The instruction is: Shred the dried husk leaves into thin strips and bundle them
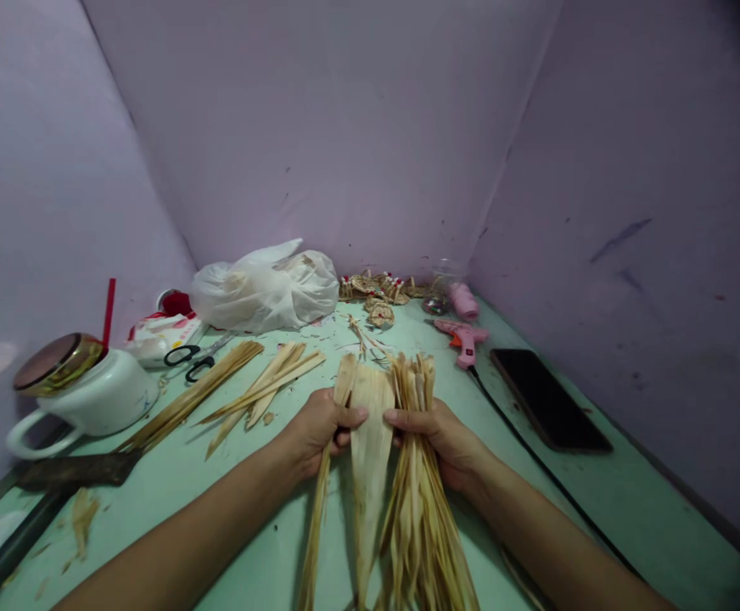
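My left hand (319, 428) is closed on a narrow dried leaf strip (322, 501), with its thumb touching a wide pale leaf piece (370, 458) in the middle. My right hand (440, 441) grips a thick bundle of dried straw-coloured strips (417, 509), its thumb also against the wide piece. All the strips fan out over the light green table (268, 543), pointing away from me at the top.
Loose strips (243, 395) lie to the left, with black-handled scissors (192, 361), a white mug with a gold lid (83, 390) and a white plastic bag (265, 288). A pink glue gun (462, 339), a dark phone (545, 399) and woven pieces (376, 293) sit at right and back.
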Demonstrator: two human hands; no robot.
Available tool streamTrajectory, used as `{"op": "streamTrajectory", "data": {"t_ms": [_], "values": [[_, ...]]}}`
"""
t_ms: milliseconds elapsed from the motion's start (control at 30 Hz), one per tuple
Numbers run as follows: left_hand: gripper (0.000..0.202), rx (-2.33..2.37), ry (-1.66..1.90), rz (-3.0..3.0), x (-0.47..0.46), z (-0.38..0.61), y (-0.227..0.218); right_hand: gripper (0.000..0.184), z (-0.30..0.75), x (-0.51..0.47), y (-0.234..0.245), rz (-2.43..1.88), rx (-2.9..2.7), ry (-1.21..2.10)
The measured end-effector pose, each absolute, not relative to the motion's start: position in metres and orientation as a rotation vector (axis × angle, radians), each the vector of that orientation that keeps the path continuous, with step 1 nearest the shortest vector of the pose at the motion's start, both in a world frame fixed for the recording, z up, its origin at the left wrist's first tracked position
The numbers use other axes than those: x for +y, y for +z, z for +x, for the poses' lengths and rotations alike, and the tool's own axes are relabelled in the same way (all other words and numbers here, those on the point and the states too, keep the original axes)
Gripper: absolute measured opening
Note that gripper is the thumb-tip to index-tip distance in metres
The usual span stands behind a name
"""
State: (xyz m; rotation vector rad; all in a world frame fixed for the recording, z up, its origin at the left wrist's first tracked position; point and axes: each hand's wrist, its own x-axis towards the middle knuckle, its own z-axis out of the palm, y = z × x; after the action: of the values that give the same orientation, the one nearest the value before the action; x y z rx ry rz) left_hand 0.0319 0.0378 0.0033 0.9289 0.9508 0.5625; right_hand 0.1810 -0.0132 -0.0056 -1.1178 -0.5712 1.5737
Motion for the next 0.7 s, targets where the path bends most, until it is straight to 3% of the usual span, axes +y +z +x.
{"op": "streamTrajectory", "data": {"t_ms": [433,700], "values": [[0.04,0.965,0.519,0.928,0.032,0.033,0.003,0.039,0.176,-0.016,-0.004,-1.115,-0.655,1.515],[0.029,1.031,0.722,0.896,0.029,0.039,0.007,0.021,0.177,-0.013,-0.008,-1.301,-0.681,1.352]]}}
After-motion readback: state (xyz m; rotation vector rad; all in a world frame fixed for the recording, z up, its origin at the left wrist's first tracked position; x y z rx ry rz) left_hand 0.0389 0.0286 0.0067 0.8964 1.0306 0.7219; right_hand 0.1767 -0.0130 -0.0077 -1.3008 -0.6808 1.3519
